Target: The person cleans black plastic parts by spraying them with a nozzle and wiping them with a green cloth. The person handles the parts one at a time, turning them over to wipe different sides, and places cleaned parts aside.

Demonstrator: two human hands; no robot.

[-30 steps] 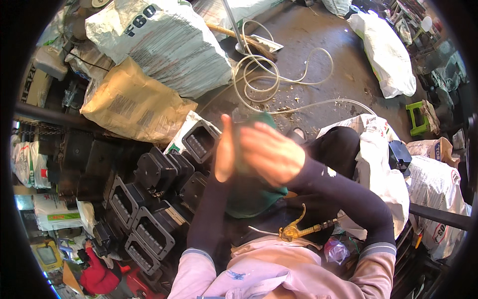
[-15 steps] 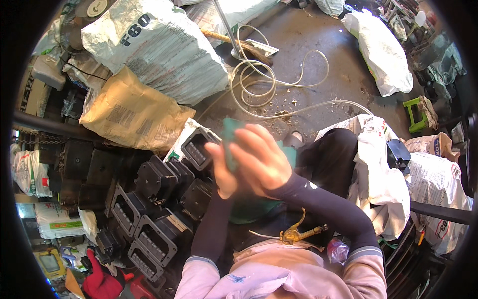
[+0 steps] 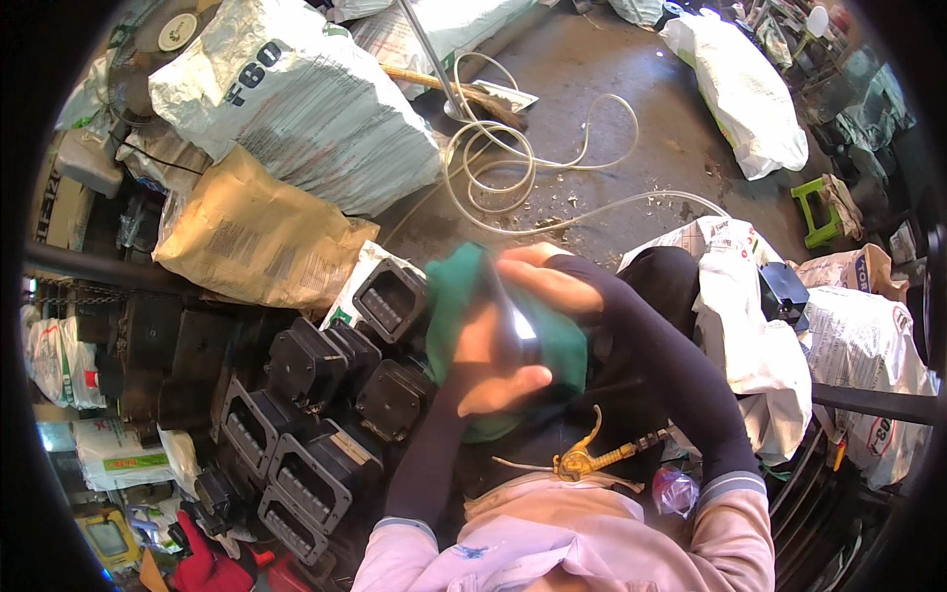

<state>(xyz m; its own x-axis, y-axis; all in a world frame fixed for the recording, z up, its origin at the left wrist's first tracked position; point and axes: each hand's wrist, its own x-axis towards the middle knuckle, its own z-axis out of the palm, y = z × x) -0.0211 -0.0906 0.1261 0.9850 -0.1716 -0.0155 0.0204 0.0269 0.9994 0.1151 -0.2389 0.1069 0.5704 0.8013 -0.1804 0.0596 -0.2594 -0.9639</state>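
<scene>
Compared with half a second earlier, the left hand (image 3: 485, 357) and right hand (image 3: 554, 283) have been parted, and a dark glossy piece (image 3: 505, 304) is exposed between them against the green cloth (image 3: 454, 286) above the lap. Two-sided handling is inferred; left thumb is spread, but finger closure cannot be told through blur.

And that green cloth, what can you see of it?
The green cloth looks like soft, plain fabric, bunched in loose folds and partly blurred. It sits just right of some black housings. The left hand overlaps its middle; the right hand is at its upper right. A dark, glossy thing shows against it, too blurred to identify.
</scene>
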